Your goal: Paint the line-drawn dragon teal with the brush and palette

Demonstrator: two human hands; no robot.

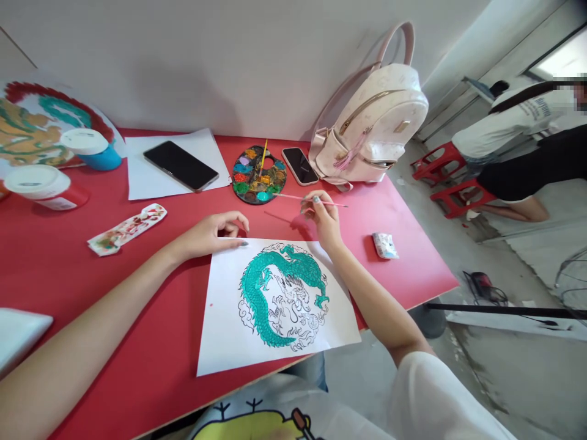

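A pink paintbrush (290, 196) is held in the right hand (322, 214), its shaft pinched in a narrow grip between thumb and fingers; the bristle end is pointed left, at the near rim of a paint palette (254, 174), close to a teal well. The left hand (227, 231) is rested at the far left corner of the drawing sheet (220, 330), with the thumb laid on the paper and the fingers loosely curled beyond its edge; that grip is left partly wide.

The sheet is placed along the near edge of the red bench (413, 256), its near right corner carried slightly past that edge. On it a coiled dragon (257, 293) is outlined in black; the body is filled with teal, while the head and clouds are left white.

The palette is set toward the far edge of the bench, with a yellow brush (263, 157) laid across it. To its right a small phone (300, 166) and a pale backpack (373, 131) are seen; to its left a larger phone (180, 165) is laid on white paper (137, 183). A small packet (385, 245) is found near the right edge. Toward the far left corner, a red jar (48, 186) and a blue jar (92, 150) are stood near a painted picture (27, 134).
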